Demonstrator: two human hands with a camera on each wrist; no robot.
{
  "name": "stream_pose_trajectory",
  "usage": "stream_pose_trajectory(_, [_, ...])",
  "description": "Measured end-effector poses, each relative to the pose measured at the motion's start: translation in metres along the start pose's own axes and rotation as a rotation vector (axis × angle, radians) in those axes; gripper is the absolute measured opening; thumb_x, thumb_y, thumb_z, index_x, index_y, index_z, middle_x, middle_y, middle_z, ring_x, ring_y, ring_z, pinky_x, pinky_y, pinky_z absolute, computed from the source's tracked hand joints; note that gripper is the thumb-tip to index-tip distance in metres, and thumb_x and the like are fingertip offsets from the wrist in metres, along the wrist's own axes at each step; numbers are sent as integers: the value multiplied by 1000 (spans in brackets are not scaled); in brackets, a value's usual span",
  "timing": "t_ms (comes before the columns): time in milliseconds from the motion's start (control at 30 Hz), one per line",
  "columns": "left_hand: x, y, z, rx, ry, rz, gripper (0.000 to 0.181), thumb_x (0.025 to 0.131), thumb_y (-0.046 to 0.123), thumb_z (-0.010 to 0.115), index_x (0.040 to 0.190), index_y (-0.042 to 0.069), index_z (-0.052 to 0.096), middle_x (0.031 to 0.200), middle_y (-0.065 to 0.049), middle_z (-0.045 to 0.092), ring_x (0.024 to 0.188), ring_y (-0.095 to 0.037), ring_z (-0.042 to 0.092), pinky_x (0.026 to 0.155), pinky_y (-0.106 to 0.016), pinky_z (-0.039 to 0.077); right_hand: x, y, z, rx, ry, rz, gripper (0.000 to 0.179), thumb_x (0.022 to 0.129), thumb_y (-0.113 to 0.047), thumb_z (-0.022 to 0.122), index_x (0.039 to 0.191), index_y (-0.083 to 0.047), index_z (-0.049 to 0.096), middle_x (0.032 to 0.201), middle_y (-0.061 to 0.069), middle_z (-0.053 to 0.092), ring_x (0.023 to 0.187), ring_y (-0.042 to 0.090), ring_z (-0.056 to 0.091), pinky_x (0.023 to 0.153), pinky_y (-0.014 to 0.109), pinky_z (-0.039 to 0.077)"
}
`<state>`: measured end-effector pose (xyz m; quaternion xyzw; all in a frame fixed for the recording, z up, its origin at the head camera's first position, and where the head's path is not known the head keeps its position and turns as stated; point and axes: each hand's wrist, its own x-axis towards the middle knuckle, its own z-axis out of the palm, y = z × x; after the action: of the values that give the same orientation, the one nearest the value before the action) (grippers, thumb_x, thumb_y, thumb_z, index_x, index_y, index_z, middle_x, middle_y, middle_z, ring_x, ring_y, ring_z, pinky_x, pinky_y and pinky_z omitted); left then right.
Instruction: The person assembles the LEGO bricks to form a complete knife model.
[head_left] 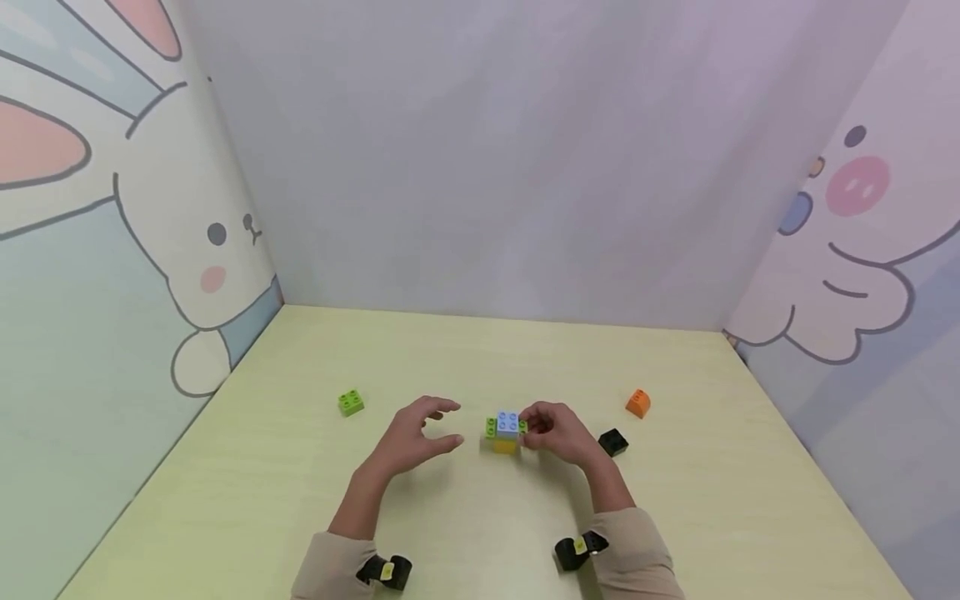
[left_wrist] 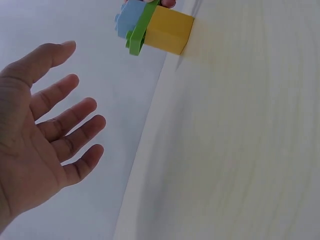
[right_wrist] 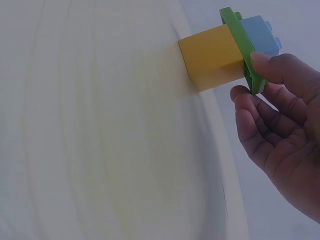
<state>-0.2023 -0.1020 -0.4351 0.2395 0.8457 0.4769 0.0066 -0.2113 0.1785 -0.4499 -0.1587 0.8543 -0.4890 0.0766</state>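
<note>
A small stack of toy building bricks stands on the table: a yellow brick [right_wrist: 212,57] at the bottom, a thin green plate [right_wrist: 240,40] across it, and a light blue brick [head_left: 507,423] on top. The green plate sticks out past the others on both sides. My right hand [head_left: 558,433] pinches its right end, the thumb against the plate beside the blue brick. To the left of the stack, my left hand [head_left: 415,435] is held apart from it, fingers spread and nothing in them, as the left wrist view also shows.
A lime green brick [head_left: 350,402] lies on the table [head_left: 480,533] at the left. Over on the right are an orange brick with a rounded side [head_left: 638,403] and a black brick [head_left: 613,442], the latter close beyond my right wrist. Printed fabric walls [head_left: 480,167] enclose the table.
</note>
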Motion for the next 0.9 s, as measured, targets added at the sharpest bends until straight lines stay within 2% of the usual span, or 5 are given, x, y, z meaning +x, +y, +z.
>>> stream_pose_trajectory(300, [-13,-14,-21,-1,67,-75,45,79,25,75,119,12,61,117,-3,58,108,-32,53,88,-53,40,2,4,1,-16,-1,19,23,78,-6,74,99,-3,64,85,3,60,77,18,54,66,30,45])
stream_pose_trajectory(433, [-18,-21,-32,22,81,-90,48,80,26,75,121,8,60,118,-6,57,109,-33,53,87,-53,41,3,5,-1,-7,-2,13,23,78,-5,73,99,-2,63,85,4,59,77,19,53,66,31,45])
stream_pose_trajectory(633, [-25,-28,-48,45,117,-131,49,81,29,74,122,8,59,120,-10,56,109,-33,52,87,-53,40,4,4,-2,6,-13,-18,24,78,-4,73,99,-1,63,85,5,59,77,20,53,66,32,45])
stream_pose_trajectory(900, [-30,-35,-66,98,152,-159,51,82,31,72,124,7,57,124,-12,54,110,-34,52,87,-52,41,3,-2,-2,20,-15,4,24,77,-1,73,98,-1,62,84,5,58,76,19,51,64,31,44])
